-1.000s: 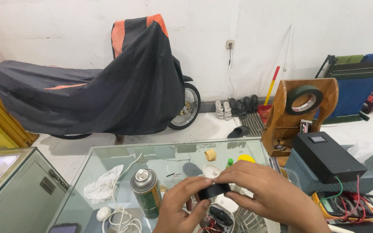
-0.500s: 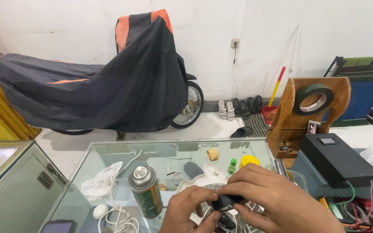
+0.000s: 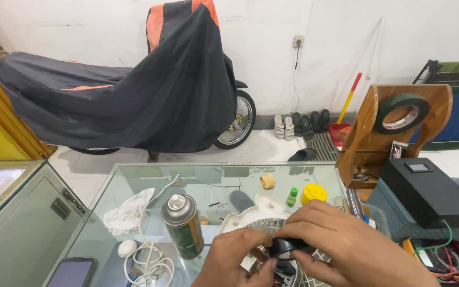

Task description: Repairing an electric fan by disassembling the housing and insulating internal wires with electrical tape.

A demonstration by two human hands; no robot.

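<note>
Black, rounded plastic part (image 3: 287, 247) sits pinched between your two hands, low in the centre of the head view. Your left hand (image 3: 237, 260) closes on its left side with thumb and fingertips; your right hand (image 3: 341, 247) curls over its top and right side, fingers tight around it. Both grips narrow, both on the same piece.

Directly under the grip: a white round plastic housing with a grille (image 3: 253, 218), lying on the glass-topped table (image 3: 134, 175). The black part is held just above or against that housing; contact cannot be told.

Just left of the grip: an upright spray can with a silver top and green-orange body (image 3: 183, 226). Further left: a tangle of white cable (image 3: 147, 258), a crumpled white cloth (image 3: 126, 215), and a dark phone (image 3: 70, 272) at the table's near corner.

Beyond the grip, toward the far edge: a small green bottle (image 3: 292, 196), a yellow cap (image 3: 313, 193), a small tan piece (image 3: 267, 182).

Right of the grip: a black box (image 3: 431, 194) with red and green wires (image 3: 452, 250) below it, and behind it a wooden stand carrying a dark tape roll (image 3: 401, 112).

Far beyond the table: a covered motorbike (image 3: 134, 90) against the white wall.
</note>
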